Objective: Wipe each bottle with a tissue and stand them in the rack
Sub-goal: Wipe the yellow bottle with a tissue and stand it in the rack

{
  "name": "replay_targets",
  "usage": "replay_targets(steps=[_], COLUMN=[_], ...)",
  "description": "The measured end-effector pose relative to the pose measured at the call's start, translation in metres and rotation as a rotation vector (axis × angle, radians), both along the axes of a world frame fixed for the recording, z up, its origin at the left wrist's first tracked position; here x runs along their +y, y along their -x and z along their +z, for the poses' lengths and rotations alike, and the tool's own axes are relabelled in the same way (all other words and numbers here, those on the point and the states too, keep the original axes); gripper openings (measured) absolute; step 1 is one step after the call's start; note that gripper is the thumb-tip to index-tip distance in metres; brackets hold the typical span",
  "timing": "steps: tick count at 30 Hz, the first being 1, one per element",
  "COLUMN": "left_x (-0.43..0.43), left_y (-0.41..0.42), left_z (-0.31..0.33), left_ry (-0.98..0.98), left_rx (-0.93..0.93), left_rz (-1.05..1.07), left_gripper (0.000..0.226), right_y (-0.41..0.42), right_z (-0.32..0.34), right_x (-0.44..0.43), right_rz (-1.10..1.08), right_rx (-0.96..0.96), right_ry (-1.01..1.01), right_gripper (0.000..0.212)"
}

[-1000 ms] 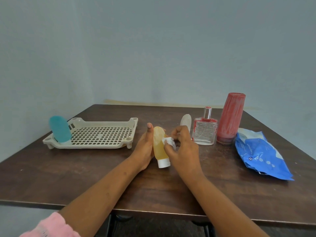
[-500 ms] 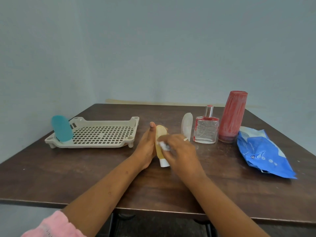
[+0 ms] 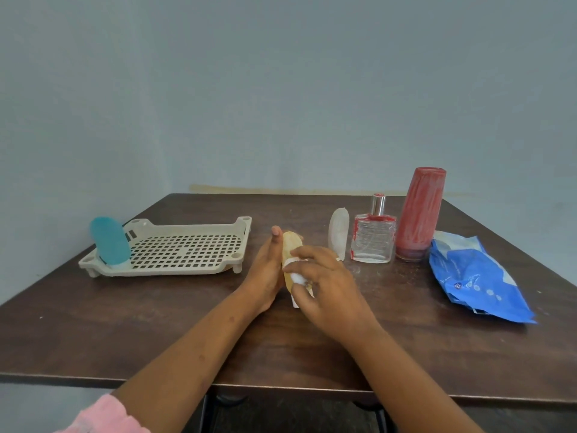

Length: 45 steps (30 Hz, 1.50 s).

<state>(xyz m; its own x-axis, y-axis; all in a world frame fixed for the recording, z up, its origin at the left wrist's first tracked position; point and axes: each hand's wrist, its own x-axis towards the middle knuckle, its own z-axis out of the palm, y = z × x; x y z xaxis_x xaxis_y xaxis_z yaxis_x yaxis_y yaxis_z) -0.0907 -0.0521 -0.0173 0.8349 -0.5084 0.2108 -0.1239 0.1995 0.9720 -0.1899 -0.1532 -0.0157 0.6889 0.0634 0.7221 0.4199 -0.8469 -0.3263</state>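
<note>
Currently, fingers point(image 3: 309, 253) of your right hand point(image 3: 331, 292) are pinching the tissue point(image 3: 296, 277) against the yellow bottle point(image 3: 290, 246); your left hand point(image 3: 265, 276) is gripping that bottle, cap down. Leftward, the rack point(image 3: 162, 271) is holding a blue bottle point(image 3: 110, 240); rightward of the fingers, three bottles point(image 3: 373, 245) are standing.

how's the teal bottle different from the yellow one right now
Colour: the teal bottle is blue-green, the yellow bottle amber. Place: the teal bottle stands in the rack at its left end; the yellow bottle is outside it, near the table's middle. State: nothing touches the teal bottle, while the left hand holds the yellow bottle and the right hand rubs a tissue on it. Both are rounded tubes, upright with the white cap down.
</note>
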Motion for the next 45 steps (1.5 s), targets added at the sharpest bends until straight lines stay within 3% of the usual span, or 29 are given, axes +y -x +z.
replay_targets(steps=[3, 6, 12, 18, 23, 28, 34, 39, 45], left_x=[-0.002, -0.002, -0.002, -0.002, -0.002, -0.003, -0.002, -0.001, 0.000], left_y=[0.003, 0.005, 0.005, 0.001, -0.003, -0.004, -0.004, 0.000, -0.004], left_z=[0.003, 0.006, 0.005, 0.001, -0.001, -0.002, -0.003, 0.000, -0.003], left_ry=[-0.013, -0.005, 0.012, 0.077, 0.048, 0.089, 0.031, 0.040, 0.021], left_rx=[0.003, 0.052, 0.091, 0.074, 0.051, 0.051, 0.020, 0.035, 0.021], left_rz=[0.023, 0.038, 0.040, -0.007, -0.009, -0.032, -0.020, -0.029, -0.039], left_gripper=[0.063, 0.067, 0.074, 0.079, 0.111, 0.103, 0.099, 0.077, 0.096], right_y=[0.000, -0.001, -0.002, -0.010, -0.005, -0.012, -0.004, -0.010, -0.006], right_z=[0.003, 0.004, 0.003, 0.006, 0.003, 0.007, 0.004, 0.008, 0.005], right_x=[-0.002, -0.004, -0.007, 0.000, 0.004, -0.002, 0.006, 0.005, 0.010], right_rz=[0.029, 0.010, -0.038, -0.058, -0.055, -0.117, -0.071, -0.146, -0.107], right_rx=[0.017, 0.035, 0.122, -0.085, -0.088, -0.154, -0.149, -0.188, -0.180], right_ry=[-0.159, -0.226, -0.382, -0.213, 0.000, -0.116, 0.149, 0.088, 0.222], right_gripper=[0.019, 0.012, 0.025, 0.019, 0.019, 0.015, 0.024, 0.019, 0.016])
